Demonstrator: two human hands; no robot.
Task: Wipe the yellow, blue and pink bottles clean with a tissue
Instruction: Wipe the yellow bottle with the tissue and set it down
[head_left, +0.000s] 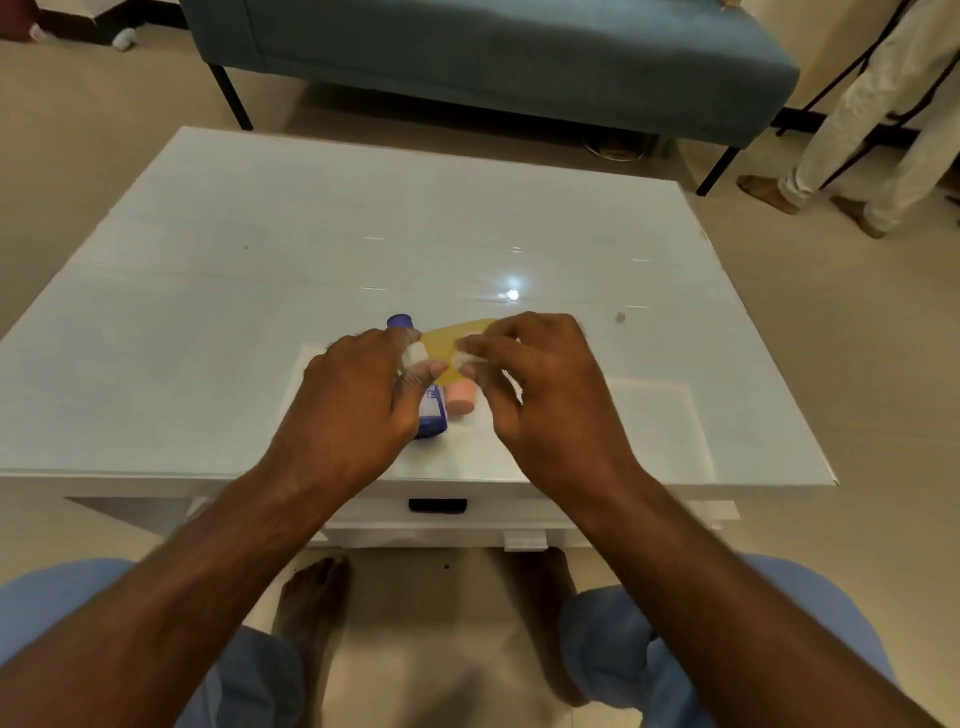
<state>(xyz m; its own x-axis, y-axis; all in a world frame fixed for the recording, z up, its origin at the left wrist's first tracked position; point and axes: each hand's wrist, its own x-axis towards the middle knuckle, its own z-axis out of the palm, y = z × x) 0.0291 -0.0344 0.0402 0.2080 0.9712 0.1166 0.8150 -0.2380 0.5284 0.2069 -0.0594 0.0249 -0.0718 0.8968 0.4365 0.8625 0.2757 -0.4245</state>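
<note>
Held bottle (451, 347): we are holding it between left hand (358, 395) and right hand (540, 384), above the surface (260, 291).
Lying bottles: two are lying side by side beneath it, near the front edge.
Sofa (493, 57): sitting behind the surface.

Yellow bottle (451, 347): translucent yellow, blurred, lifted off the table at frame centre, lying roughly level and slanting up toward the right, both ends covered.

Tissue (470, 356): white scraps showing against the yellow bottle's lower side; shape unclear.

Blue bottle (432, 413): deep blue with a rounded blue cap (399, 321) and a pale label, on the table just below and left of centre, middle hidden.

Pink bottle (462, 397): salmon pink, only the rounded lower end showing, just right of the blue bottle.
</note>
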